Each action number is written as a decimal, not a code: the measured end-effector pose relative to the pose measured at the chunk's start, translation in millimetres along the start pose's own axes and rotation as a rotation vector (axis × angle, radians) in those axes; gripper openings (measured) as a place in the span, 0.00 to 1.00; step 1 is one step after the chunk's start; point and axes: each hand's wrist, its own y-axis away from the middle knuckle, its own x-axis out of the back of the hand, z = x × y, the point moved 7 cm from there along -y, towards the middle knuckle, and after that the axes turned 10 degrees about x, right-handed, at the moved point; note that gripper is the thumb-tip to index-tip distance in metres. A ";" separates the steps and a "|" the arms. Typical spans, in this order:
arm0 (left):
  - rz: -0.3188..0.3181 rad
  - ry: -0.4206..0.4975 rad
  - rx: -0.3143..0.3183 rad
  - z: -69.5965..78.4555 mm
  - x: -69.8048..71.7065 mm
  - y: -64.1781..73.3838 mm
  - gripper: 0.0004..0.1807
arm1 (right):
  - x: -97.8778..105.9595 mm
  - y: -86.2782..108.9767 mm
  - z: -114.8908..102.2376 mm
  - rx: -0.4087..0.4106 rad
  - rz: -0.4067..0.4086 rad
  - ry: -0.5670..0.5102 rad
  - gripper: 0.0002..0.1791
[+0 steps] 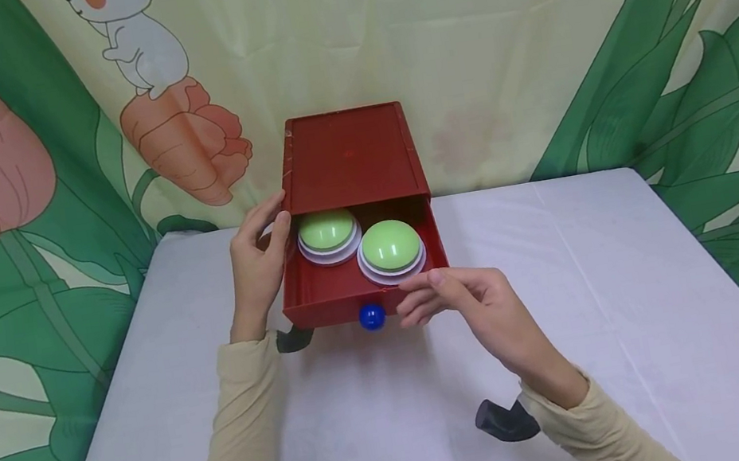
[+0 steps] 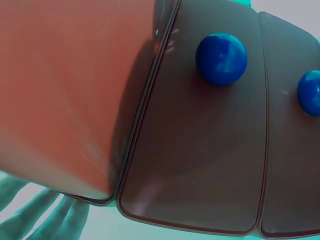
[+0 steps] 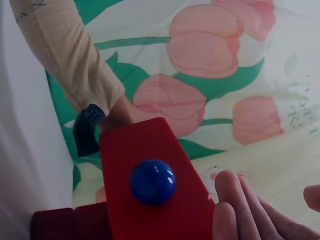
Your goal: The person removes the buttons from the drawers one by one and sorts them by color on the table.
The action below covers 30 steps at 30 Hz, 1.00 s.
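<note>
A red drawer cabinet (image 1: 348, 155) stands at the back edge of the table with its top drawer (image 1: 327, 285) pulled out. In that drawer lie two round push lights or buttons, each with a green dome on a white base: one at the back left (image 1: 328, 231), the other at the front right (image 1: 391, 246). My left hand (image 1: 258, 260) rests along the cabinet's left side, fingers extended. My right hand (image 1: 471, 299) is beside the drawer's front right corner, fingers straight and holding nothing. A blue knob (image 3: 153, 182) sits on the drawer front.
Lower drawers with blue knobs (image 2: 221, 59) sit under the pulled-out one in the left wrist view. A white cloth covers the table (image 1: 385, 421). Behind it hangs a curtain (image 1: 460, 71) printed with plants and a rabbit. Black wrist-camera mounts (image 1: 506, 420) stick out at both wrists.
</note>
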 end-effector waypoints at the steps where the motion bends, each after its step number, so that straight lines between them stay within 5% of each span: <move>1: -0.003 0.000 0.001 0.0 -0.1 0.1 0.21 | 1.0 -0.6 -1.6 0.001 0.002 0.008 0.19; 20: -0.052 0.035 -0.038 -0.2 -3.3 0.0 0.20 | 15.7 -21.9 -22.9 0.077 0.031 0.052 0.16; 30: -0.071 0.056 -0.032 -5.9 -3.8 -1.2 0.20 | 23.8 -36.2 -15.3 0.029 0.024 0.132 0.15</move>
